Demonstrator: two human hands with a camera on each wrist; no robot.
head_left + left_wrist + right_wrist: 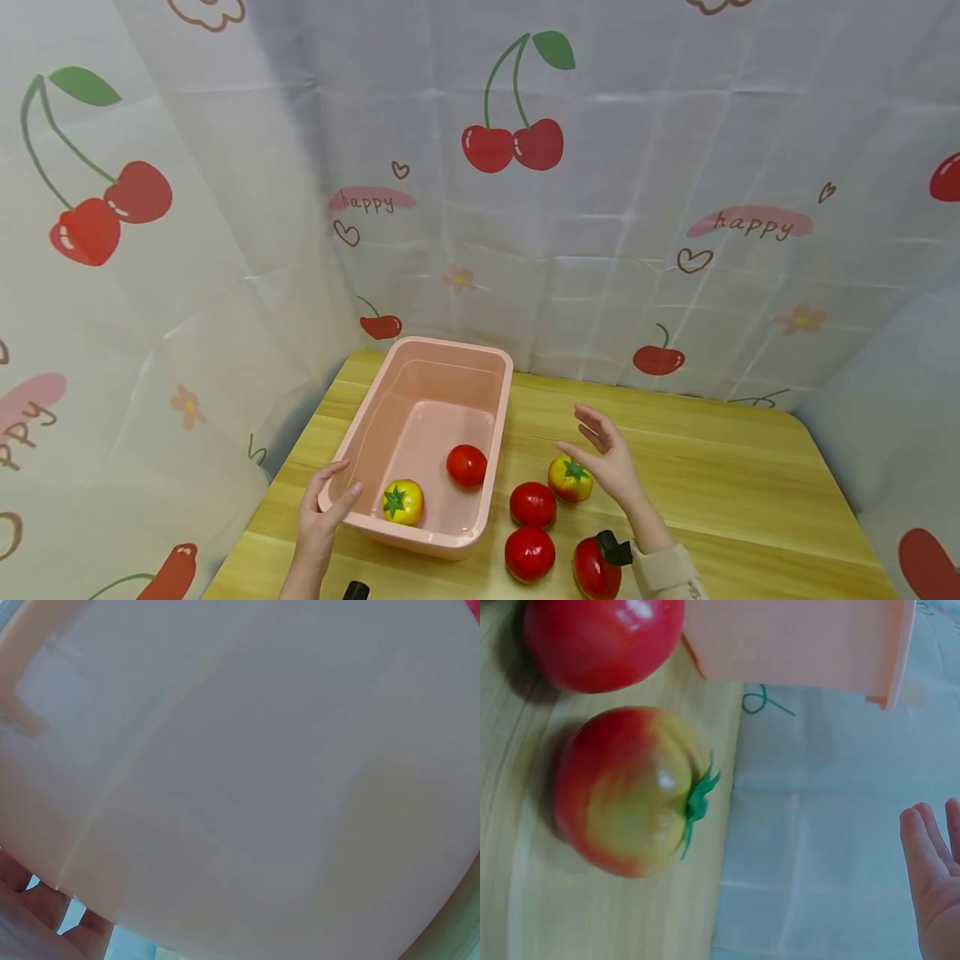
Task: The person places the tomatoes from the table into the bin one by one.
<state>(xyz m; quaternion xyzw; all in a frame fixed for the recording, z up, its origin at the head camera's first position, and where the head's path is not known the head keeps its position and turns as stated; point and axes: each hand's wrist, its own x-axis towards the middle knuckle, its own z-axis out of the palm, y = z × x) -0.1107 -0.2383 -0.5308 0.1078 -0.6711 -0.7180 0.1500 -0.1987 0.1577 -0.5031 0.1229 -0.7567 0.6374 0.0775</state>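
Two bare hands are seen above a wooden table [720, 467]. The near left corner of a pink bin [438, 429] is gripped by the left hand [318, 515], its thumb and fingers bent over the rim. The right hand [613, 467] is held spread, the thumb well apart from the loosely extended fingers, just above a yellow-and-red tomato [570, 479] that lies on the table to the right of the bin. Near it, two red tomatoes [530, 553] are set close together, and another red fruit [596, 571] is partly covered by a black object [615, 548] near the right wrist. Inside the bin, a yellow tomato [403, 502] is placed toward the near end and a single red tomato [467, 466] by the right wall.

In the left wrist view, the frame is mostly filled by the bin's pale wall, with bent fingertips at its lower left edge. In the right wrist view, a gap is shown between the hand and the yellow-and-red tomato, whose red blush is hidden from above.

The bin is deep, smooth and rounded at the corners. The tomatoes are glossy and round; green, star-shaped leaf tops are shown on the yellowish ones. Light wood grain is seen on the table, backed by a creased white curtain [600, 283] printed with cherries.
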